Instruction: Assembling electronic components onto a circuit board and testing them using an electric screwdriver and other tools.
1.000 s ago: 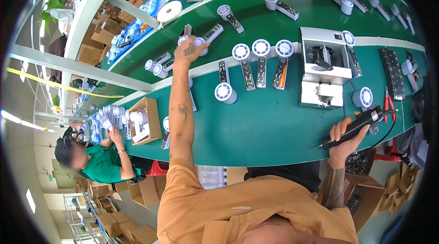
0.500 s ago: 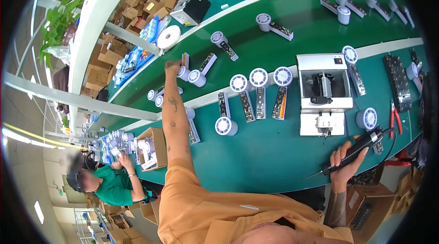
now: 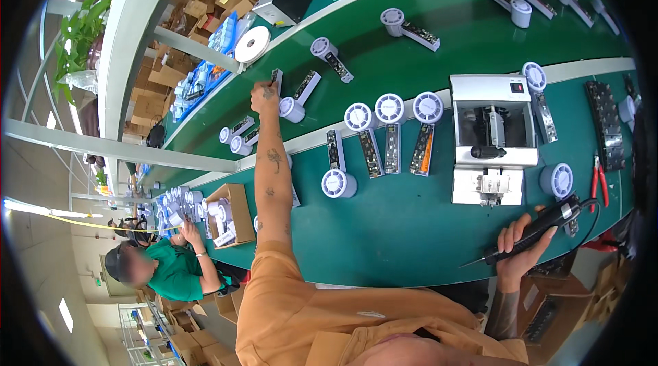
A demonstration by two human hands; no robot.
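My left arm reaches across to the green conveyor surface. There my left hand (image 3: pixel 264 98) is closed around a white round-headed handheld unit (image 3: pixel 277 81); its handle with bare circuit board sticks out past the fingers and its head is hidden. A similar white unit (image 3: pixel 293 110) lies just right of the hand. Low on the right, my right hand (image 3: pixel 519 256) grips a black electric screwdriver (image 3: pixel 532 231), its thin bit pointing left over the bench edge. Several opened units, including one orange-striped unit (image 3: pixel 422 151), lie between my hands along the divider.
A silver machine (image 3: pixel 489 123) stands right of centre. Red-handled pliers (image 3: pixel 600 184) and a black tray (image 3: pixel 604 123) lie at the right. A cardboard box (image 3: pixel 239 215) of units stands at the left, near a person in green (image 3: pixel 179 271). A white reel (image 3: pixel 252 44) sits at the far edge.
My left hand has moved slightly right and closed over the head of the unit beside it. My right hand still holds the screwdriver in nearly the same place. The view has shifted a little.
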